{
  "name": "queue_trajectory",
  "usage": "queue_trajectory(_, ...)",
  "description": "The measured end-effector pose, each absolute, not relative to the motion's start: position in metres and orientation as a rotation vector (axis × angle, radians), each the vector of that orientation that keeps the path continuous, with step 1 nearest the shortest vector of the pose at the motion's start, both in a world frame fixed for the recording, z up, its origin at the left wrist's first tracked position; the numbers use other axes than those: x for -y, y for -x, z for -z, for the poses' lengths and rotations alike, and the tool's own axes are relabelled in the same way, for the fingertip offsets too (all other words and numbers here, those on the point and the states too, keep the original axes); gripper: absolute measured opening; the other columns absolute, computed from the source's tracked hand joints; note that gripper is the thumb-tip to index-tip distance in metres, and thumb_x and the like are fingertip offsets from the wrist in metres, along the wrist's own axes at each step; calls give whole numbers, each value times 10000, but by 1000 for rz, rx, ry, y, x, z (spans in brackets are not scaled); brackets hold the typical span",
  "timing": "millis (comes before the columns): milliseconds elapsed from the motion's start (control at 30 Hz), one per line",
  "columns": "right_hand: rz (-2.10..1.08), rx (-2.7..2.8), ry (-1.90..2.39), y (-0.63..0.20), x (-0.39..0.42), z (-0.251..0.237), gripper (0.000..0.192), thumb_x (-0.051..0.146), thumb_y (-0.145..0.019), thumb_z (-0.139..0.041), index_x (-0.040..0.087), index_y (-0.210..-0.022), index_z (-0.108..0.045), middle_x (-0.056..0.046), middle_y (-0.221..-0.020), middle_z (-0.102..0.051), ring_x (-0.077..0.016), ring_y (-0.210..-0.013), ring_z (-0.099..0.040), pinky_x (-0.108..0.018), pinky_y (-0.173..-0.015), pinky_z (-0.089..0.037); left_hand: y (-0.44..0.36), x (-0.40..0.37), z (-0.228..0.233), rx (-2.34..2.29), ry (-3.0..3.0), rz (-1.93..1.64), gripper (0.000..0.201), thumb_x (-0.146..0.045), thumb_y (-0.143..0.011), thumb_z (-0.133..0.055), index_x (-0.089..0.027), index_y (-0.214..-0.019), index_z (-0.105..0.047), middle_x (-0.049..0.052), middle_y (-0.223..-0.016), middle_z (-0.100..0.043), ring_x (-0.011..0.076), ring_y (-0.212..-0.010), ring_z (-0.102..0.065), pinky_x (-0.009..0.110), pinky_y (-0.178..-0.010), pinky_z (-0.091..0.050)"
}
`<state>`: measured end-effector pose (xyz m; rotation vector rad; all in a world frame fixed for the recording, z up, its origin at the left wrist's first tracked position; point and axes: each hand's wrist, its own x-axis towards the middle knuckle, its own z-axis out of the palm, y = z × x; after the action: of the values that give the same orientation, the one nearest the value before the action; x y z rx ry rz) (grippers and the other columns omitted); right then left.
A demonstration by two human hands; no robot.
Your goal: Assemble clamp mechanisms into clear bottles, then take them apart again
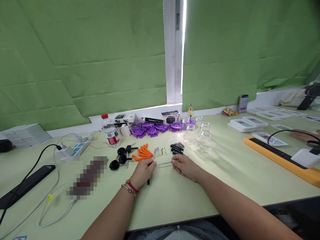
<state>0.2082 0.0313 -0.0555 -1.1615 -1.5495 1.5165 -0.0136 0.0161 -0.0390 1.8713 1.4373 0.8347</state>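
Observation:
A thin metal rod stretches level between my two hands, low over the table. My left hand has its fingers closed around the rod's left end. A short black piece pokes out below that hand; whether it joins the rod is hidden. On the other end, my right hand pinches the rod with its fingertips. Just beyond lie orange curved handles, silver pins, tiny brass-coloured pieces, black cylindrical pieces and small springs. Black round parts with rods rest left of them.
Purple plastic parts line the back beside a bottle and boxes. Several glass jars stand right of centre. An orange-black power strip, another person's hand and white cards are at right; cables and a white power strip at left.

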Motion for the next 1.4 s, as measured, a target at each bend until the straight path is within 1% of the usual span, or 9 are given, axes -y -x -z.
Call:
queue_trajectory(67, -1528, 1544, 1114, -209, -30, 55, 157, 340, -799, -556, 196, -822, -497, 55, -598, -488, -56, -454, -369, -178, -407, -268, 14, -16, 39, -1434, -1871, -841, 309, -409, -819, -447, -183, -617, -507, -26, -566, -467, 131, -548, -417, 240, -526, -318)
queue_trajectory(133, -1533, 1545, 1091, -209, -29, 54, 151, 312, -780, -576, 199, -837, -493, 56, -617, -487, -55, -463, -371, -178, -411, -267, 13, -16, 39, -1432, -1874, -843, 311, -408, -819, -448, -183, -611, -503, -28, -563, -464, 129, -545, -412, 241, -529, -318)
queue_trajectory(433, -1554, 1528, 1115, -207, -32, 56, 130, 291, -757, -573, 190, -772, -493, 64, -575, -472, -47, -434, -341, -179, -402, -246, 14, -16, 40, -1444, -1874, -827, 314, -412, -818, -450, -184, -607, -498, -30, -550, -458, 125, -535, -406, 240, -519, -308)
queue_trajectory(800, -1566, 1529, 1148, -207, -31, 53, 169, 332, -743, -579, 190, -750, -487, 69, -540, -462, -41, -397, -319, -174, -368, -233, 13, -14, 38, -1436, -1877, -830, 331, -431, -814, -442, -180, -604, -499, -24, -559, -477, 131, -541, -418, 243, -527, -316)
queue_trajectory(1100, -1580, 1530, 1140, -207, -27, 47, 132, 298, -755, -550, 186, -741, -481, 72, -530, -465, -42, -402, -331, -175, -375, -234, 13, -13, 35, -1437, -1881, -821, 311, -401, -817, -440, -176, -613, -508, -33, -550, -456, 126, -542, -424, 241, -530, -314)
queue_trajectory(1400, -1583, 1538, 1147, -207, -30, 51, 144, 313, -760, -557, 189, -737, -489, 75, -507, -455, -43, -388, -325, -176, -371, -229, 11, -13, 36, -1435, -1867, -839, 329, -426, -812, -448, -180, -601, -503, -28, -554, -472, 127, -536, -419, 244, -525, -312)
